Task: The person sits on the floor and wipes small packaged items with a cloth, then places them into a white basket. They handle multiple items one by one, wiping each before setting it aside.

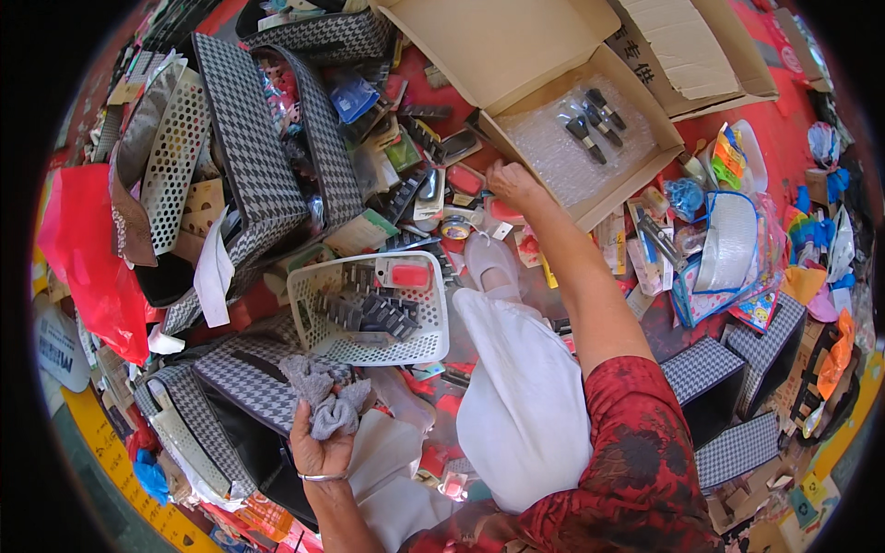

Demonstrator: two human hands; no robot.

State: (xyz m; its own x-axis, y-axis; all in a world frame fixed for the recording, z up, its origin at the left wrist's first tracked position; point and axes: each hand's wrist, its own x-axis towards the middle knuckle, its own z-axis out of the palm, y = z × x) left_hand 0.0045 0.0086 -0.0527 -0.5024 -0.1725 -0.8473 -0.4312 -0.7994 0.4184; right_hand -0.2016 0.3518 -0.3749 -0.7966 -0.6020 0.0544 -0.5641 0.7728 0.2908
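Note:
My left hand [321, 452], with a silver bangle on its wrist, grips a crumpled grey cloth [334, 405] beside a houndstooth box. Stretched forward, my right hand [514, 184] is at the near left side of an open cardboard box [590, 214]. Its fingers are curled, and what they hold, if anything, is hidden. Three black-bristled brushes [584, 138] lie on bubble wrap [544, 152] inside that box. A white perforated basket [444, 318] stands between my hands. It contains several dark toothed pieces [383, 318] and a red item [409, 276].
Houndstooth storage boxes [249, 138] stand to the left, and more [705, 373] at the lower right. Small packaged goods [406, 189] crowd the red ground around the cardboard box. A red plastic bag [88, 249] lies at far left. My white-shod foot [493, 263] is in the middle.

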